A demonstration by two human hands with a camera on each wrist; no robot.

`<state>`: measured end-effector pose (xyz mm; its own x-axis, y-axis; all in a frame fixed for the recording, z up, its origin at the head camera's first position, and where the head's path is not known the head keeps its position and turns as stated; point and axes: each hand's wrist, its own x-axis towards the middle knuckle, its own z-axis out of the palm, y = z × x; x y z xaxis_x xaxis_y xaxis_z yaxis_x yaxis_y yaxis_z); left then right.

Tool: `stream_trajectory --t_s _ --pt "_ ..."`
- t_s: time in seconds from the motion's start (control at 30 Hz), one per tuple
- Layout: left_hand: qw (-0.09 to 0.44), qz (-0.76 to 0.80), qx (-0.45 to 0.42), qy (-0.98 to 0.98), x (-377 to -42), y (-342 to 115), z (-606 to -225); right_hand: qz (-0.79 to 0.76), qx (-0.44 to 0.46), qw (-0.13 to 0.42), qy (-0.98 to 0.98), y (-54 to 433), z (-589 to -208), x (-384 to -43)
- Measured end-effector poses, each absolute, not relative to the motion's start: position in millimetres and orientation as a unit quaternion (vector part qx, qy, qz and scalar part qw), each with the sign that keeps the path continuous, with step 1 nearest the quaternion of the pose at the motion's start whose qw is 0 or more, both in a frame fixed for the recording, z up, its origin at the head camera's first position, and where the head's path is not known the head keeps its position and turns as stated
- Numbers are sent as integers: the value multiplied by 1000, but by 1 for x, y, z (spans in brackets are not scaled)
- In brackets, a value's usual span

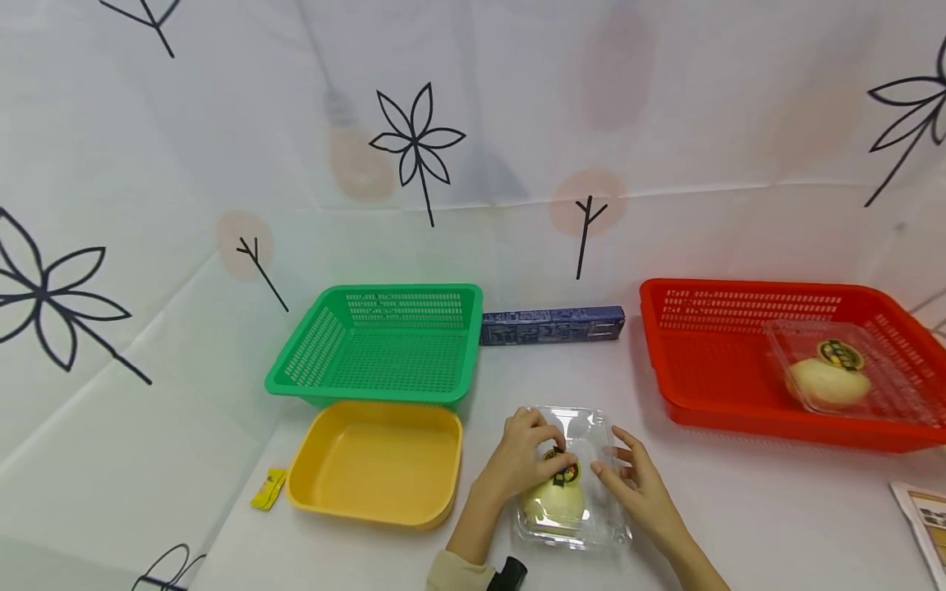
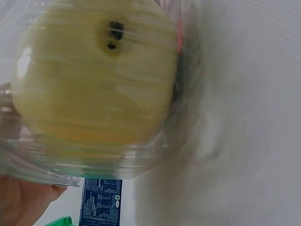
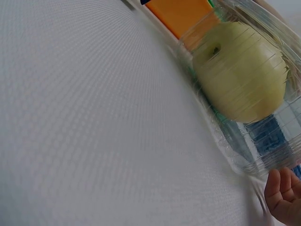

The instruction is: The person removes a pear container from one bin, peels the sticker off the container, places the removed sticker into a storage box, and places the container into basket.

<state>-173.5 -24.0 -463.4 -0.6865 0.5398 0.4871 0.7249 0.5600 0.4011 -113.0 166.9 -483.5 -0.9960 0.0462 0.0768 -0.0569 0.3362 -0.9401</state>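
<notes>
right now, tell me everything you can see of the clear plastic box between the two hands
The clear, glossy, thin-looking plastic box has ridged walls and appears to sit on the white table. It looks closed, though no latch can be made out. Inside is one round, pale yellow-green fruit. The left hand touches its top at a round black-and-yellow sticker; the right hand is at its right side, contact unclear.
</notes>
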Motion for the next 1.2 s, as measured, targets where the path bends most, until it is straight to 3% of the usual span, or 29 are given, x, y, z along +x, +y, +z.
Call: stream_trajectory --t_s 0.37,1.2 --pt "180 -295 -362 -866 -173 -22 -467 577 2 45 -815 166 -482 -113" --pt "159 -323 -344 -867 -170 -22 -466 577 0 53 -815 166 -482 -112"
